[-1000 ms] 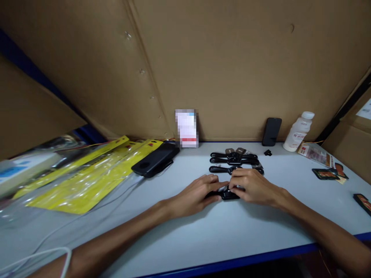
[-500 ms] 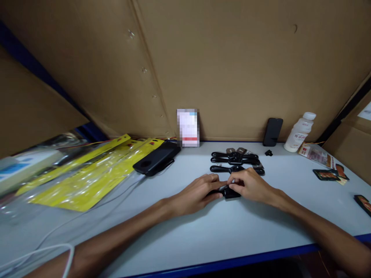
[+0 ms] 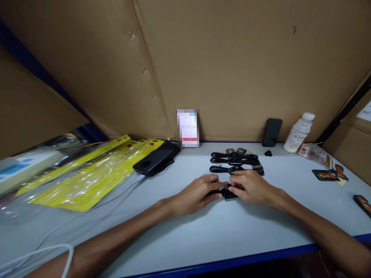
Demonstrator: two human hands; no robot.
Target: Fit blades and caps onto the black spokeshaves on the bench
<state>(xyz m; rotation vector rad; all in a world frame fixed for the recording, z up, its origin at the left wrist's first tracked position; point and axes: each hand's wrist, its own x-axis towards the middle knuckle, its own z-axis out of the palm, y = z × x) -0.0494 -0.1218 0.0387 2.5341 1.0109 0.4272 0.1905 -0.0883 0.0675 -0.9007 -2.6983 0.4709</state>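
My left hand (image 3: 199, 191) and my right hand (image 3: 251, 187) meet over a small black watch-like piece (image 3: 228, 192) on the pale table (image 3: 203, 235). Both hands pinch it between the fingertips, and most of it is hidden under the fingers. Just beyond the hands lie three black watches with straps (image 3: 235, 162) in a row, laid flat side by side.
Yellow plastic bags (image 3: 89, 173) and a black power bank (image 3: 156, 159) lie at the left. A phone (image 3: 272, 132) leans on the cardboard back wall beside a white bottle (image 3: 298, 132). Small printed packets (image 3: 326, 174) sit at the right. A white cable (image 3: 43, 255) crosses the near left.
My fingers shifted slightly on the black piece; my right hand lowered a little onto it. Nothing else has moved.
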